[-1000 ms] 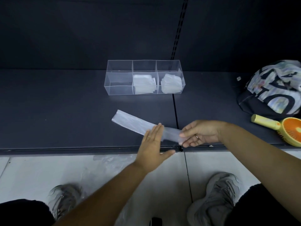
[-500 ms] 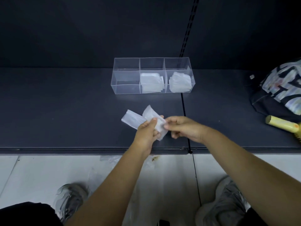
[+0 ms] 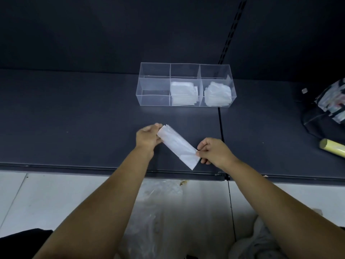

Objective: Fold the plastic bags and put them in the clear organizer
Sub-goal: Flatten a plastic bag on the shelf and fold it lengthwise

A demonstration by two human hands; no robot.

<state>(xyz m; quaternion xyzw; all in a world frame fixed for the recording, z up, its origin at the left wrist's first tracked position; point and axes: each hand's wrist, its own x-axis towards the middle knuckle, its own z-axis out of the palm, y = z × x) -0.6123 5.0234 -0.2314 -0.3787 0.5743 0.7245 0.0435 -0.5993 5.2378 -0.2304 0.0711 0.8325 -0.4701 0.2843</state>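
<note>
A white plastic bag (image 3: 178, 146), folded into a short strip, lies slantwise on the dark shelf (image 3: 74, 118). My left hand (image 3: 147, 136) pinches its far left end. My right hand (image 3: 212, 151) pinches its near right end. Behind them stands the clear organizer (image 3: 155, 90) with three compartments. Its left compartment holds nothing. Folded bags (image 3: 183, 93) fill the middle one, and more folded bags (image 3: 217, 94) lie in the right one.
A patterned bag (image 3: 328, 109) and the yellow handle of a fan (image 3: 332, 147) sit at the right edge of the shelf. Loose clear plastic bags (image 3: 158, 208) lie on the pale floor below the shelf's front edge.
The long strip was folded in half: my right hand brought its end over to the left, then both hands moved apart to the ends of the shorter strip.
</note>
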